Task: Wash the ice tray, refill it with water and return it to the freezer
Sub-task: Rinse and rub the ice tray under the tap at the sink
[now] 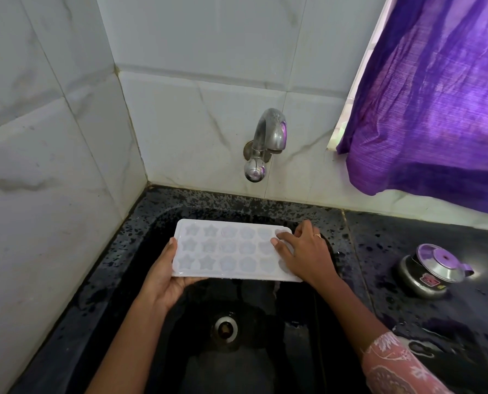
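Note:
A white ice tray (pixel 228 248) with star and flower shaped cells is held level over the black sink (pixel 163 206). My left hand (pixel 166 277) grips its left end, thumb along the edge and fingers underneath. My right hand (pixel 302 251) lies on the tray's right end, its fingers spread over the cells there. The steel tap (pixel 268 140) sticks out of the tiled wall above the tray, and no water runs from it.
The sink drain (pixel 225 329) lies below the tray. A small steel pot with a lid (pixel 433 268) stands on the wet black counter to the right. A purple curtain (pixel 436 95) hangs at the upper right. White tiled walls close the left and back.

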